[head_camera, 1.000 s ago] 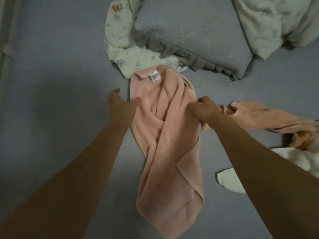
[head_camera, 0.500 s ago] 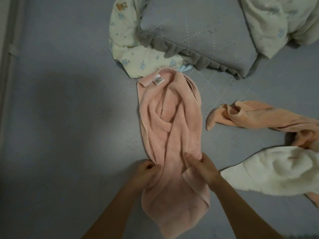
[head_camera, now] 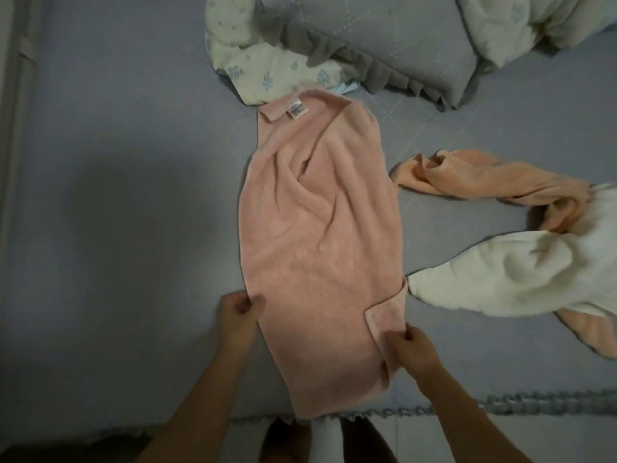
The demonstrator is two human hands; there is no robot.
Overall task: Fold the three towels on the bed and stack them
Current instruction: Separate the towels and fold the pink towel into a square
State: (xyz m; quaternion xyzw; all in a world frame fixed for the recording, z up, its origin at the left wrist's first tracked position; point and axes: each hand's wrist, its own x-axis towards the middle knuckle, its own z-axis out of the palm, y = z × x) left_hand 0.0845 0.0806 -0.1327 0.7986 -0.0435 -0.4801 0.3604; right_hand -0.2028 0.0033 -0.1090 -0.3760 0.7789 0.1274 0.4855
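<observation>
A pink towel (head_camera: 317, 235) lies lengthwise on the grey bed (head_camera: 117, 195), partly spread, its label at the far end and its near end at the bed's edge. My left hand (head_camera: 238, 310) pinches its left edge near the lower end. My right hand (head_camera: 409, 349) grips the right edge, just below a turned-over corner. An orange towel (head_camera: 484, 177) lies crumpled to the right. A cream towel (head_camera: 521, 272) lies bunched below it, touching the orange one.
A grey ruffled pillow (head_camera: 400, 45) lies at the far end, with a floral cream cloth (head_camera: 267, 68) beside it and a floral quilt (head_camera: 521, 21) at the top right. The bed's trimmed near edge (head_camera: 534, 404) runs along the bottom.
Both hands came back from the towel's far end to its near part and pulled the sides apart. The pink towel is now wider and flatter.
</observation>
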